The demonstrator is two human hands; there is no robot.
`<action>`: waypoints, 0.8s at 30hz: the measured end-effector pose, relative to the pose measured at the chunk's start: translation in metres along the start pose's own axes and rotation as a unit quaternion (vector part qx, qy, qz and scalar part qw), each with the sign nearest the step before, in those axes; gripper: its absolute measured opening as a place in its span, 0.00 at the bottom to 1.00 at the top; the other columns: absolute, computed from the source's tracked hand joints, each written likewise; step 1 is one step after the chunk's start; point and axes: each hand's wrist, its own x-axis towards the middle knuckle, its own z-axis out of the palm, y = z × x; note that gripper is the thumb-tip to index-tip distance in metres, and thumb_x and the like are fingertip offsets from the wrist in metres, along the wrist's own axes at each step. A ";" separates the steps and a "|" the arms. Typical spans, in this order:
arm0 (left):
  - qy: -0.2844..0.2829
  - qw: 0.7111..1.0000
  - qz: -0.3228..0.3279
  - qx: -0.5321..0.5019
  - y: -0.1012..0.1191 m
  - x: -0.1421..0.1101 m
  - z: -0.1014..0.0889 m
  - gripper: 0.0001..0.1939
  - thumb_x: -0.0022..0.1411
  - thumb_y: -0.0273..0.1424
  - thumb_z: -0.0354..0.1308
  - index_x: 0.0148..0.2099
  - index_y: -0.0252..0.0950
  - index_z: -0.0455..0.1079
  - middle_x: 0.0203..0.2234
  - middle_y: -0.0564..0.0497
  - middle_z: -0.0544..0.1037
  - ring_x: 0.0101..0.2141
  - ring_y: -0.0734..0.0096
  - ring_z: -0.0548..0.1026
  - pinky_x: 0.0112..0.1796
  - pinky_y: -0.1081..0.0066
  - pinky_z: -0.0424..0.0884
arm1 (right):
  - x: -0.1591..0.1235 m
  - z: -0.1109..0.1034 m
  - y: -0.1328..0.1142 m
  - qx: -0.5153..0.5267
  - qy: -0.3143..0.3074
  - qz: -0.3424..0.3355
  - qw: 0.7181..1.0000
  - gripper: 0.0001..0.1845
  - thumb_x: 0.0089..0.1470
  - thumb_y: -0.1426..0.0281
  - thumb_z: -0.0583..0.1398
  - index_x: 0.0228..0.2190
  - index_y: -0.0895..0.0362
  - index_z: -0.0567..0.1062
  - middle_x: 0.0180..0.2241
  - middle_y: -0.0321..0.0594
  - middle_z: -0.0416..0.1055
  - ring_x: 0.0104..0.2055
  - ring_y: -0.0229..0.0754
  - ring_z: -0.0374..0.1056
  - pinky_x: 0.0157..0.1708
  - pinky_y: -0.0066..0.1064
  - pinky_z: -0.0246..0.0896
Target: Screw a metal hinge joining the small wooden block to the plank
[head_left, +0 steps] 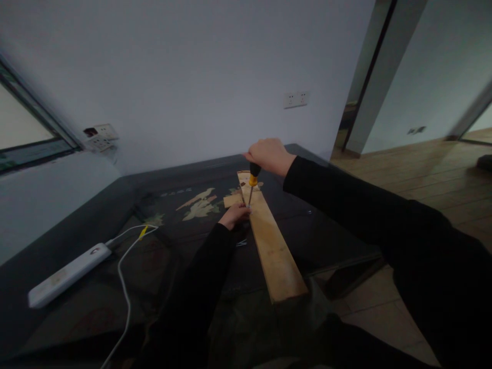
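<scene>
My right hand point(269, 155) is wrapped round the black and yellow handle of a screwdriver point(252, 180), which stands nearly upright, shaft pointing down. Its tip meets the left edge of a long wooden board point(274, 246). Down at that tip, the fingers of my left hand point(235, 214) are pinched together against the board; what they hold is too small to make out. A shorter wood piece point(231, 200) sticks out to the left beside the board. Several thin screws or nails point(241, 243) lie on the table near my left wrist.
The dark table point(326, 236) has a bird and leaf picture point(202, 205) on its top. A white power strip point(69, 274) with a white cable point(123, 284) lies at left. The wall behind carries sockets point(295, 99). The board's near end reaches past the table's front edge.
</scene>
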 end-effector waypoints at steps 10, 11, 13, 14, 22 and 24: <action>-0.001 1.000 -0.010 -0.010 -0.003 0.002 -0.004 0.09 0.50 0.21 0.63 0.36 0.30 0.74 0.34 0.45 0.80 0.31 0.71 0.78 0.36 0.73 0.73 | 0.006 -0.008 0.018 0.065 -0.083 -0.141 0.984 0.16 0.58 0.69 0.56 0.45 0.56 0.77 0.45 0.46 0.76 0.43 0.43 0.69 0.35 0.32 0.53; 0.001 1.000 -0.010 -0.007 -0.003 0.003 -0.003 0.09 0.50 0.21 0.62 0.36 0.30 0.74 0.33 0.45 0.80 0.30 0.71 0.78 0.35 0.74 0.73 | 0.004 -0.006 0.016 0.053 -0.069 -0.125 0.988 0.16 0.60 0.68 0.54 0.45 0.56 0.78 0.45 0.47 0.76 0.43 0.44 0.69 0.35 0.32 0.53; 0.006 1.000 -0.011 -0.005 -0.002 0.003 -0.002 0.08 0.51 0.20 0.61 0.36 0.30 0.74 0.32 0.46 0.80 0.29 0.72 0.78 0.34 0.74 0.73 | 0.001 -0.002 0.010 0.024 -0.044 -0.077 0.996 0.20 0.63 0.63 0.51 0.44 0.59 0.78 0.43 0.51 0.76 0.42 0.47 0.70 0.35 0.33 0.54; 0.009 1.000 -0.012 -0.005 -0.002 0.003 -0.001 0.07 0.51 0.20 0.61 0.36 0.30 0.74 0.32 0.46 0.80 0.29 0.72 0.77 0.34 0.74 0.73 | -0.001 0.000 0.008 0.013 -0.034 -0.051 0.998 0.23 0.63 0.60 0.50 0.44 0.60 0.78 0.42 0.53 0.76 0.42 0.48 0.70 0.35 0.34 0.54; 0.008 1.000 -0.023 -0.015 0.002 -0.002 0.001 0.10 0.49 0.20 0.63 0.37 0.31 0.74 0.32 0.46 0.81 0.30 0.71 0.78 0.36 0.73 0.73 | 0.007 -0.003 0.022 0.095 -0.067 -0.089 0.989 0.21 0.57 0.58 0.59 0.47 0.56 0.76 0.44 0.47 0.74 0.41 0.44 0.68 0.35 0.32 0.52; 0.006 1.000 -0.023 -0.018 0.002 -0.003 0.000 0.10 0.49 0.20 0.63 0.37 0.30 0.74 0.32 0.46 0.80 0.30 0.71 0.78 0.36 0.73 0.73 | 0.008 -0.004 0.026 0.102 -0.088 -0.125 0.983 0.18 0.56 0.65 0.59 0.47 0.55 0.76 0.44 0.45 0.75 0.41 0.43 0.67 0.35 0.32 0.52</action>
